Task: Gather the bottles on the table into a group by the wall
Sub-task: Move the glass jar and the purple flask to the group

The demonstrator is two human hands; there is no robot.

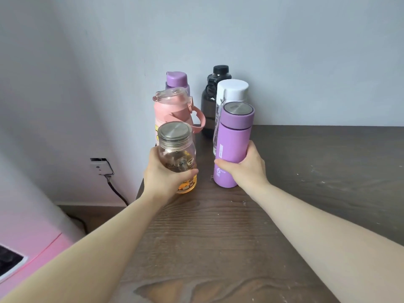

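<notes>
Left hand [162,178] grasps jar [177,158], right hand [247,165] grasps flask [232,145]; both upright, group [215,101] at 12 o'clock by wall.

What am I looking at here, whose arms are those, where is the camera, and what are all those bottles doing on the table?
There is no machine here. The picture comes from one wide-angle camera worn on a person's head, looking forward and down, so the two bare arms reaching in from the bottom are that person's own.

The left hand is wrapped around a clear jar-like bottle with a metal lid and some amber liquid at the bottom. The right hand grips a purple flask with a metal-topped cap.

Both stand on or just above a dark wooden table; I cannot tell if they touch it. Behind them, by the grey wall, four more bottles stand upright: a pink bottle with a loop handle, a purple-capped bottle, a dark smoky bottle and a white-capped clear bottle.
</notes>
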